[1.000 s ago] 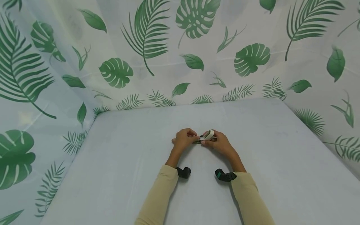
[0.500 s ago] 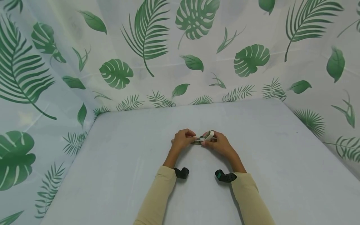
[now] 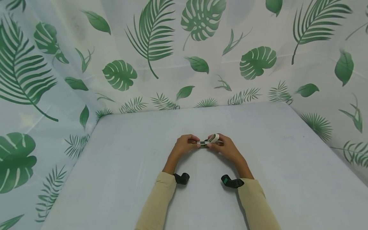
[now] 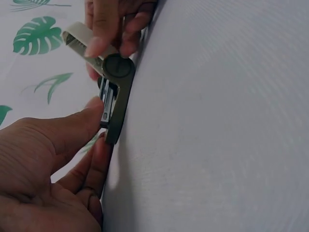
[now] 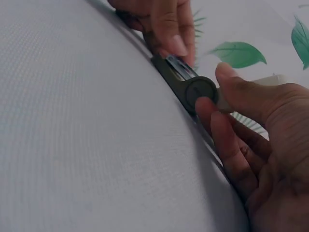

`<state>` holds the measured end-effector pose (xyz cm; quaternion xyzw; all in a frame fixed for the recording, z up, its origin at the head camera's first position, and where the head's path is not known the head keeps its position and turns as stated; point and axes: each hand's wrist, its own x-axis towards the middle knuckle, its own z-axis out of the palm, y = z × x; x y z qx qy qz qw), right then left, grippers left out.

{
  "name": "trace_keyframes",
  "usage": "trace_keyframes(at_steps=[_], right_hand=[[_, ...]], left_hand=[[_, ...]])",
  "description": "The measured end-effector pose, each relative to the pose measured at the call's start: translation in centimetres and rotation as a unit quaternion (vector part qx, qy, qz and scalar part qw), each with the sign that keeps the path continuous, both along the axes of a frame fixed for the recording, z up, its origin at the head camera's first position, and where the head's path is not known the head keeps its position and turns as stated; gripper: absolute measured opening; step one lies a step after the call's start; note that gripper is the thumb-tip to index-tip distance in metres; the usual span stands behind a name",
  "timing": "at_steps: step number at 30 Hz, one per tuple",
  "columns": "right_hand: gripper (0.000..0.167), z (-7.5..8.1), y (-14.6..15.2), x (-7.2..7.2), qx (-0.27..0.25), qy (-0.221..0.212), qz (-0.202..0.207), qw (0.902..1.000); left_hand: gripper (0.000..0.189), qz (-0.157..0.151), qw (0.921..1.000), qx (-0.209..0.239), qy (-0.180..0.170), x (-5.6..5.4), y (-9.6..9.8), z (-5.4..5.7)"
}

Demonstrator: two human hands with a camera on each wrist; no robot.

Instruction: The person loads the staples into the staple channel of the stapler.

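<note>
A small stapler [image 3: 203, 144] is held between both hands in the middle of the table. Its cream top cover [image 4: 80, 33] is swung up and back from the dark green base [image 4: 126, 94]. The metal staple channel [image 4: 107, 107] is exposed, though its contents are too small to make out. My left hand [image 3: 182, 145] pinches the front end, thumb against the channel and fingers at the base tip. At the pivot end, my right hand [image 3: 227, 148] grips the stapler, its fingers around the round hinge [image 5: 200, 92] and the raised cover.
The table [image 3: 115, 179] has a pale cover. Leaf-printed cloth [image 3: 172, 70] hangs behind it and along both sides. Black wrist cameras [image 3: 181, 179] sit at the cuffs of both beige sleeves [image 3: 156, 201].
My left hand has shifted slightly left and toward me, leaving more of the stapler's staple channel in sight. The right hand keeps its hold almost in place.
</note>
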<state>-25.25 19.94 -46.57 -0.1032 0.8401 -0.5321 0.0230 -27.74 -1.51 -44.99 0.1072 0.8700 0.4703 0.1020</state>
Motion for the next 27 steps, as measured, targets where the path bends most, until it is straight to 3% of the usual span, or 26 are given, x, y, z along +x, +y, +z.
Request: trace_keyframes(at_steps=[6, 14, 18, 22, 27], right_hand=[[0.042, 0.1, 0.2, 0.3, -0.093, -0.027, -0.009, 0.9953], [0.037, -0.1, 0.0, 0.2, -0.12, -0.004, -0.018, 0.9926], [0.033, -0.3, -0.3, 0.1, -0.098, 0.024, -0.026, 0.9946], [0.033, -0.2, -0.8, 0.1, -0.039, 0.085, -0.027, 0.9953], [0.032, 0.2, -1.3, 0.0, 0.034, 0.175, -0.017, 0.9839]], left_hand=[[0.019, 0.011, 0.9989, -0.038, 0.025, 0.3, 0.1, 0.2], [0.016, 0.026, 0.9977, -0.043, 0.045, 0.4, 0.5, 0.1], [0.016, 0.036, 0.9972, -0.047, 0.047, 0.4, 0.6, -0.1], [0.016, 0.042, 0.9969, -0.049, 0.046, 0.3, 0.7, -0.1], [0.015, 0.05, 0.9967, -0.047, 0.043, 0.3, 0.8, -0.1]])
